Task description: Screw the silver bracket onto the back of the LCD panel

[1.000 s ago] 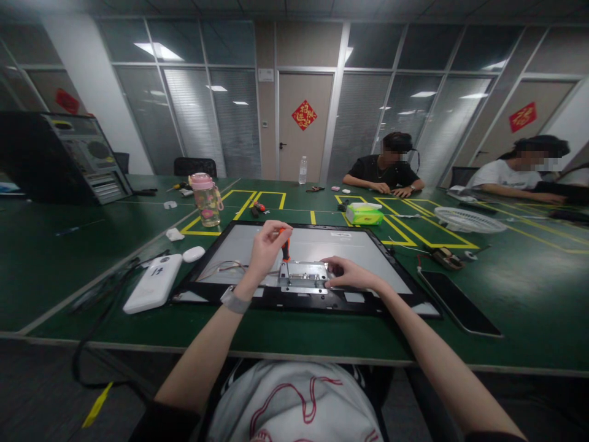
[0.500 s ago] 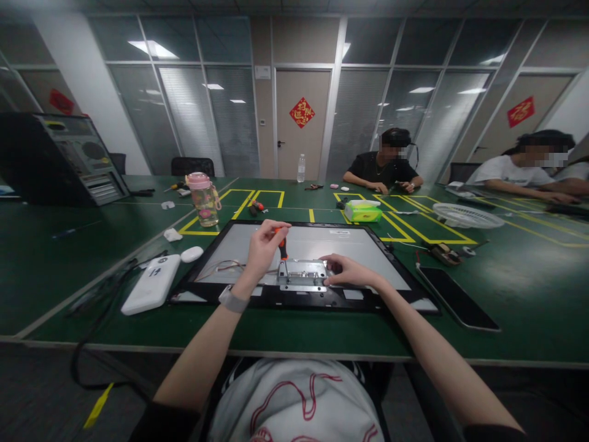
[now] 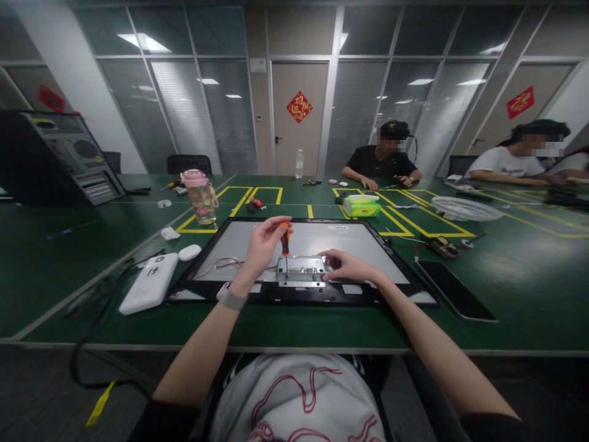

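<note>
Green tabletop point(image 3: 69, 258) carries a black-framed monitor panel point(image 3: 368, 245) lying flat, back side up. Metal bracket point(image 3: 301, 270) sits near its close edge. Left hand point(image 3: 263, 242), grip closed on an orange-handled screwdriver point(image 3: 286, 240), holds it upright, tip down on the bracket's left end. Right hand point(image 3: 346, 267) lies just right, fingers pressing the bracket's right end, holding nothing.
</note>
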